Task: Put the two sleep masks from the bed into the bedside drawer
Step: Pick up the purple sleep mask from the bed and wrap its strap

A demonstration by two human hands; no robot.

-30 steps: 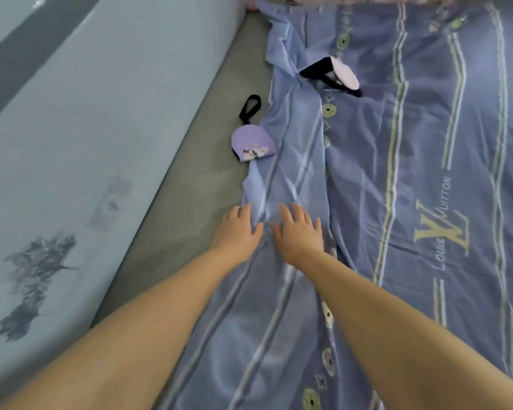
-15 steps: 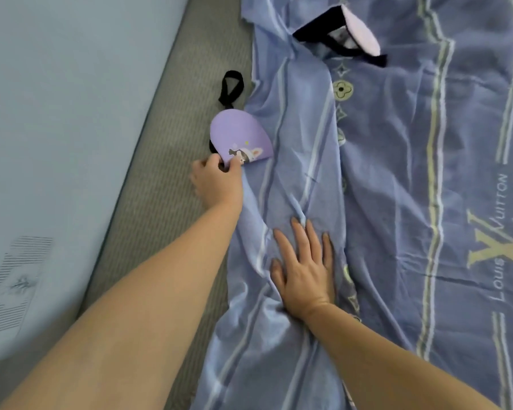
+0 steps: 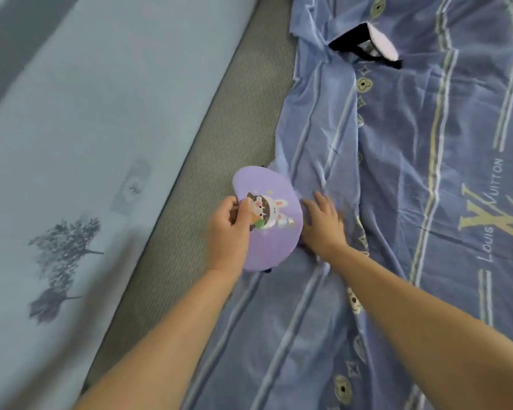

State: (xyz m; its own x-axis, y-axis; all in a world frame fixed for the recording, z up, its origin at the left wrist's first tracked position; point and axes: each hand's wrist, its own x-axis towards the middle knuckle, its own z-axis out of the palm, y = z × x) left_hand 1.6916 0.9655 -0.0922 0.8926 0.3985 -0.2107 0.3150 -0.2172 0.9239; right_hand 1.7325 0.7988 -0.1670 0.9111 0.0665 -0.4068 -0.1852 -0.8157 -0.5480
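Observation:
My left hand (image 3: 229, 229) is shut on the purple sleep mask (image 3: 270, 220), which has a cartoon rabbit print. It is lifted over the left edge of the blue sheet. My right hand (image 3: 323, 223) lies flat on the sheet just right of that mask, fingers spread, touching its edge. The second sleep mask (image 3: 381, 44), pale pink with a black strap, rests on the sheet far up at the top right, apart from both hands. No drawer is in view.
The blue striped sheet (image 3: 412, 202) covers the bed's right part. A strip of bare grey mattress (image 3: 219, 149) runs along its left edge. A pale blue wall (image 3: 86, 113) with tree prints borders the bed on the left.
My left hand has gripped the purple mask and pulled it back toward me, off the mattress. My right hand has shifted forward beside it. The view has moved closer.

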